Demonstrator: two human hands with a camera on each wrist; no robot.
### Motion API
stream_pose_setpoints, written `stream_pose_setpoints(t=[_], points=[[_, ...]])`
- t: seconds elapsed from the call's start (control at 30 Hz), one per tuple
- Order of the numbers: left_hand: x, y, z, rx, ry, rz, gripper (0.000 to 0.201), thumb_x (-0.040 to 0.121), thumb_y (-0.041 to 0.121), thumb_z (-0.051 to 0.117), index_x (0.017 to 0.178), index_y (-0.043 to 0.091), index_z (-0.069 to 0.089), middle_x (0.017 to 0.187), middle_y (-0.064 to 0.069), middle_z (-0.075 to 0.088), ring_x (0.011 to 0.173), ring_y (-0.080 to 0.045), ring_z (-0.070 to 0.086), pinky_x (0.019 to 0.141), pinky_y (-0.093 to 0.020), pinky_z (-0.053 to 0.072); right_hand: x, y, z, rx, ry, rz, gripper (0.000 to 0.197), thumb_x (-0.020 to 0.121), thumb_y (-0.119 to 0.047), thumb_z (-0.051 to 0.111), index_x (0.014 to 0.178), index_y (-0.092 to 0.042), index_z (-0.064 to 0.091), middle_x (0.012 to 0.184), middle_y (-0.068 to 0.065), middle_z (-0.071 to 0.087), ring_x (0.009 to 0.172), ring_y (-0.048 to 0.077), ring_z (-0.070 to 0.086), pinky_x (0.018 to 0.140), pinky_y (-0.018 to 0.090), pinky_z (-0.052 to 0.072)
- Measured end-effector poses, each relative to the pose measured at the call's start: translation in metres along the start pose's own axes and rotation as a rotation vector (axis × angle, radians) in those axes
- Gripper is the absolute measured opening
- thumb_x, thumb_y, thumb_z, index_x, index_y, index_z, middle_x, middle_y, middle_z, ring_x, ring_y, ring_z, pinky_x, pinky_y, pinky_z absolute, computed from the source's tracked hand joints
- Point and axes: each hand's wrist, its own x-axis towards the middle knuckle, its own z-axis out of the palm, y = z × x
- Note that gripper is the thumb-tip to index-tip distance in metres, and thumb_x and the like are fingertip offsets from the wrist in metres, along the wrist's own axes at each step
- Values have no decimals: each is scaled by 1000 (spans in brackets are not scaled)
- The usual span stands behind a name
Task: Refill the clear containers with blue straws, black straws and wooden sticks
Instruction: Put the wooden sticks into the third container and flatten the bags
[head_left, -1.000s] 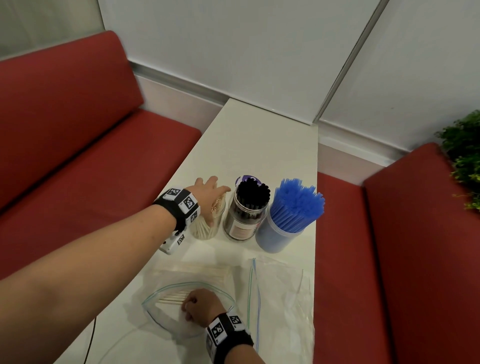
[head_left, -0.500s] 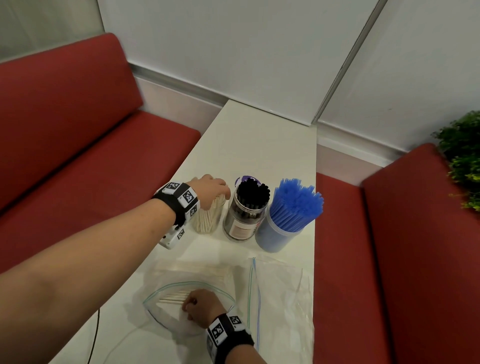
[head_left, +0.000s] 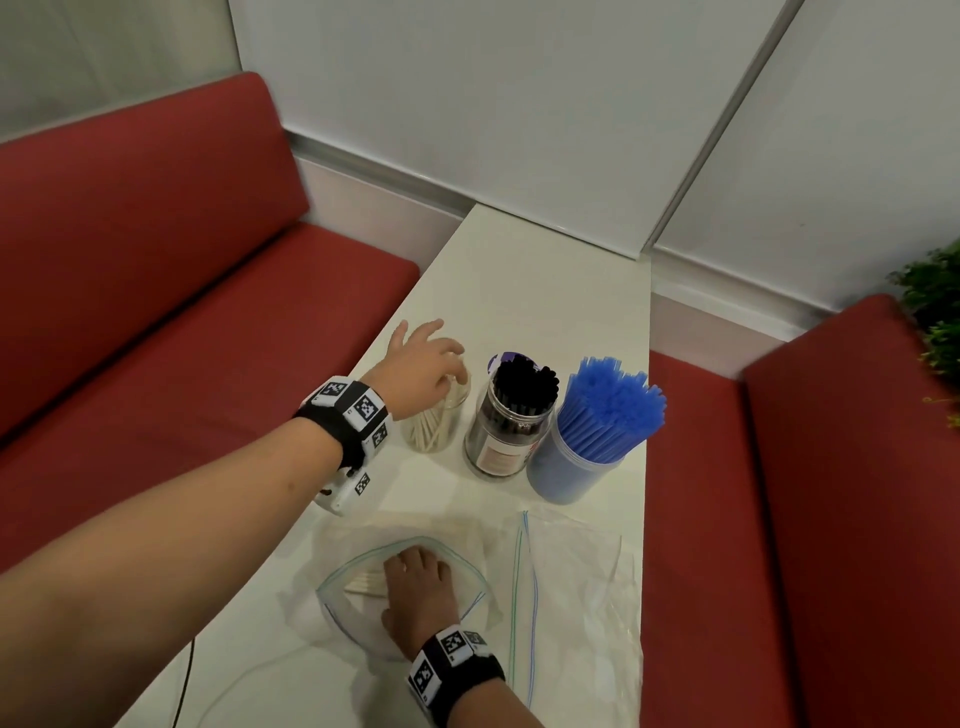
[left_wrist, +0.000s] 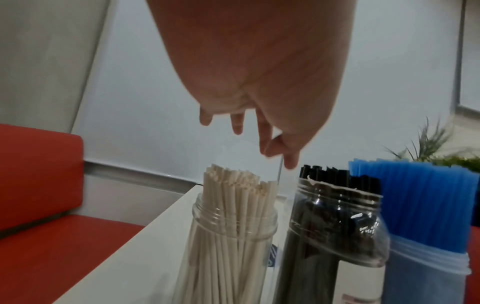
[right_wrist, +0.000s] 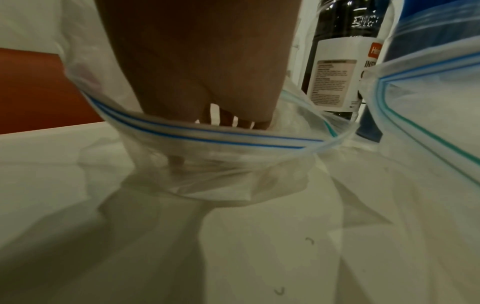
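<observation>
Three clear containers stand in a row on the white table (head_left: 545, 291): a jar of wooden sticks (head_left: 434, 431) (left_wrist: 228, 236), a jar of black straws (head_left: 506, 431) (left_wrist: 332, 226) and a tub of blue straws (head_left: 582, 452) (left_wrist: 426, 226). My left hand (head_left: 452, 382) (left_wrist: 278, 156) hovers over the stick jar's mouth, thumb and forefinger pinching one thin stick that points down. My right hand (head_left: 415, 582) (right_wrist: 221, 123) is inside an open zip bag (head_left: 332, 587) (right_wrist: 207, 131) near the front, beside a few wooden sticks (head_left: 363, 582). Its fingertips are hidden.
A second, flat zip bag (head_left: 571, 597) (right_wrist: 428, 123) lies right of the first. Red benches (head_left: 156, 312) (head_left: 831, 519) flank the narrow table. A green plant (head_left: 935, 322) sits at far right. A thin cable (head_left: 187, 686) runs along the table's front left.
My left hand stayed over the stick jar; its fingers closed, then the small fingers spread while thumb and forefinger point into the mouth. The right hand has not moved in the bag.
</observation>
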Motion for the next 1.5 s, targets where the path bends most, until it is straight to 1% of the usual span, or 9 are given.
stream_pose_setpoints(t=[0.1,0.17,0.33,0.47,0.63,1.07,1.2,1.33,1.5], points=[[-25,-6,-4,-186,340,-1,26,89,15,54,86,31,74,105,17,67,114,-13,51,98,-37,31,3,-7,1,6,43,8,47,93,-3,49,140,-9,43,147,17,39,139,36,33,115,50,26],[-47,-5,-10,-466,290,-50,28,87,9,54,79,27,74,88,13,71,87,-8,61,82,-31,46,5,-11,2,2,21,-33,43,95,-3,46,138,-9,46,146,17,43,138,36,33,115,51,27],[-103,12,-3,-1094,-701,-173,20,81,2,51,78,1,71,73,-14,70,70,-27,68,70,-35,59,8,-20,4,-8,-14,-3,41,100,-4,41,140,-9,50,142,19,49,132,37,42,112,50,32],[-138,27,33,-470,-1109,-198,21,81,17,66,91,3,77,91,-13,75,84,-26,71,87,-35,57,8,-27,3,204,5,82,32,103,-20,44,130,-17,62,131,11,62,120,30,57,104,41,44],[-160,19,48,63,-803,-216,27,94,6,52,116,-2,64,120,-17,66,109,-30,63,87,-35,49,4,-29,0,211,-118,184,26,107,-14,37,125,-11,55,128,16,63,115,34,63,94,40,49],[-176,-28,32,-95,-670,-122,67,89,-10,42,147,23,41,141,-3,52,126,-17,52,96,-16,37,-14,-26,-21,587,-96,298,53,102,-19,45,154,-15,39,153,12,48,139,27,47,111,30,35],[-176,-29,35,-141,-612,-109,66,91,-7,42,151,21,34,144,-7,50,128,-20,51,100,-19,36,-18,-35,-35,681,7,193,22,97,-8,50,115,-8,62,111,20,64,105,29,62,84,30,43],[-172,-32,39,-595,-459,-214,60,84,-6,59,140,13,50,121,-13,63,107,-23,63,90,-29,53,-25,-48,-49,970,88,90,29,84,10,52,75,-18,52,78,9,55,76,21,51,74,31,40],[-169,-33,34,-1379,-323,-427,16,90,-1,64,105,-2,67,100,-23,69,87,-27,68,86,-37,56,-19,-56,-80,1274,287,108,13,93,-4,63,98,-15,64,68,0,61,57,13,52,53,23,43]])
